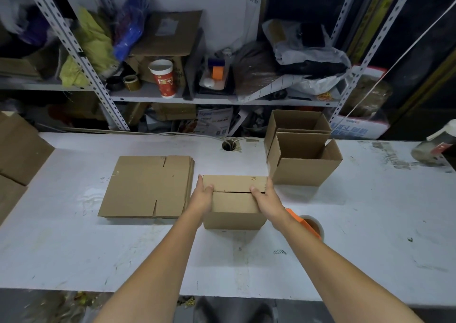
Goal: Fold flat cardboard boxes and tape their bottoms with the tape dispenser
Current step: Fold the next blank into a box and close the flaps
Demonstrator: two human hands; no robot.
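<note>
1. Folded box [234, 204]: brown cardboard, standing on the white table [123, 248] at centre, just in front of the person. The upward face shows two flaps folded shut, with a dark seam running across between them. No tape shows on the seam.
2. Left hand [201, 198]: clasps the left end of the folded box, thumb laid on top near the seam, fingers wrapped over the left edge.
3. Right hand [267, 199]: clasps the right end of the same box, thumb on top at the seam, fingers curled over the right edge. Both hands have firm hold of the box.
4. Tape dispenser [308, 224]: orange body with a roll of clear or brownish tape, lying on the table just right of the folded box, partly hidden behind the right forearm. Neither hand touches it.
5. Stack of flat boxes [145, 187]: unfolded brown blanks, lying flat on the table just left of the folded box.
6. Open boxes, two: the nearer one [304, 172] stands upright with flaps up, behind and right of the folded box; the farther one [296, 121] stands touching it at the table's back edge.
7. Metal shelf [222, 99]: behind the table, crowded with bags and cardboard; a red paper cup [164, 78] stands on it.
</note>
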